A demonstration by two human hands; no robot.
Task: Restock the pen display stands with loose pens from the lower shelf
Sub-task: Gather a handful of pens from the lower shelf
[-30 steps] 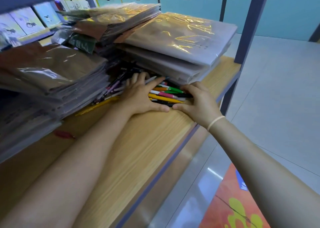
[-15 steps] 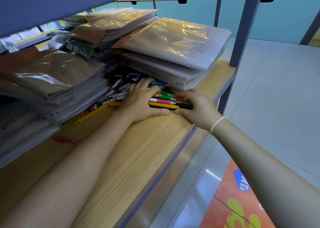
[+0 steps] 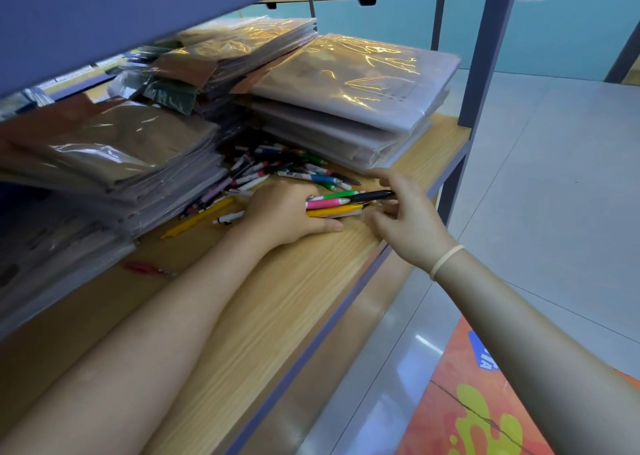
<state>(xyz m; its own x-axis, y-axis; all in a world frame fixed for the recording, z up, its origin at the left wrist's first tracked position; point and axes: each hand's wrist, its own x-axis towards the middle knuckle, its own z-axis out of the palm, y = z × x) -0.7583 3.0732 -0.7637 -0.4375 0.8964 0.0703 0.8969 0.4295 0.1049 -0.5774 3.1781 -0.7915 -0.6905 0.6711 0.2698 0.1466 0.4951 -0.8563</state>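
Step in hand, as judged: gathering a handful of loose pens off the lower shelf (image 3: 277,302) before carrying them to the stands (no stand in view).

Left hand (image 3: 284,212) lies on the wood with fingers curled round a small bundle of pens (image 3: 337,203), gripping their near ends; thumb stretched flat along the board. Right hand (image 3: 405,217) is at the bundle's far ends, fingers spread and loosely bent, tips touching the pens; it squares them up rather than clamping, as far as can be told. The two hands are close together, bundle between them.

To do it well: tap the tips level with the right hand, keep all pens pointing one way, tighten the left grip before lifting; the shelf edge is just beside the right hand, so a stray pen could roll off.

Bundle: green, black, pink and yellow barrels, lying parallel. Behind it, the main heap of pens (image 3: 277,170), mixed colours, crossed at all angles, wedged between stacks of plastic-wrapped packs (image 3: 346,94). One yellow pen (image 3: 197,219) lies apart to the left
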